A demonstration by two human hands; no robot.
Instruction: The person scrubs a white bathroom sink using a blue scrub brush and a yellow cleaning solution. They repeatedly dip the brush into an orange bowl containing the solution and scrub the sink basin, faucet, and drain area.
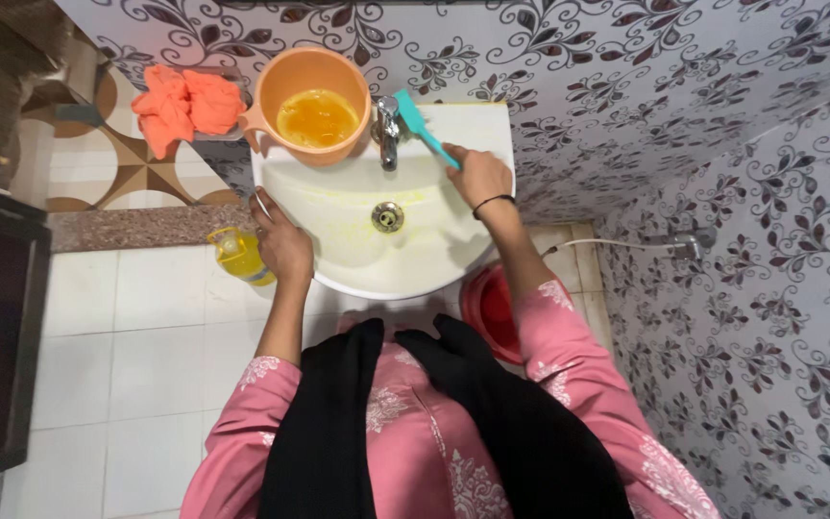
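Observation:
A white wash basin (434, 264) stands in front of me, its bowl smeared with yellowish liquid around the metal drain (387, 216). My right hand (478, 176) grips a teal brush (422, 126) whose head points up toward the chrome tap (387, 132). My left hand (280, 240) rests on the basin's left rim, fingers curled over the edge. An orange plastic mug (311, 104) holding yellow liquid sits on the basin's back left corner.
A yellow bottle (239, 254) stands on the floor beside the basin's left edge. An orange cloth (187, 104) lies on a ledge at the back left. A red bucket (490, 309) sits under the basin's right side. Patterned tiled walls close in on the right.

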